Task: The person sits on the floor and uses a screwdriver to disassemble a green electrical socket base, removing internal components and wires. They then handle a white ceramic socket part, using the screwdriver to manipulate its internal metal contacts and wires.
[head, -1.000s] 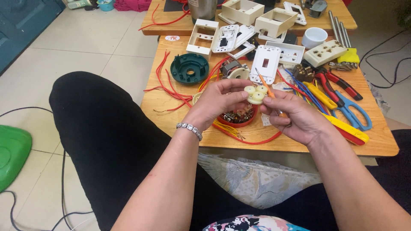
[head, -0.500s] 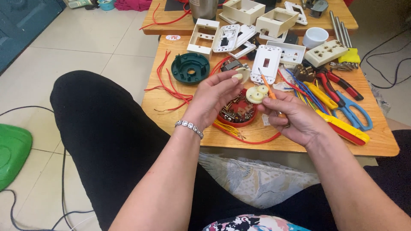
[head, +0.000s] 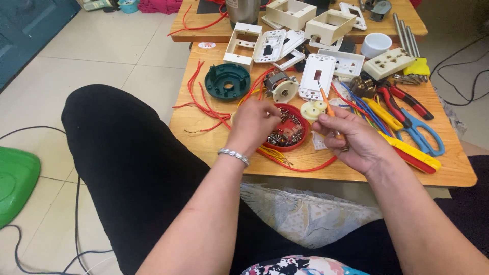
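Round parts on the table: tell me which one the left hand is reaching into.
The red round dish holding small metal parts, under the left hand. The dark green round housing sits farther back, untouched.

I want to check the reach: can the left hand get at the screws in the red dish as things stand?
Probably yes. The left hand is already at the rim of the red dish, fingers over the screws; nothing lies between them.

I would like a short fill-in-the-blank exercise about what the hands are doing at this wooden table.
1. The left hand reaches into the round ____ dish of small metal parts.
2. The right hand holds a cream plastic part and a thin ____ screwdriver.
3. The left wrist wears a silver ____.

Missing words: red; orange; bracelet
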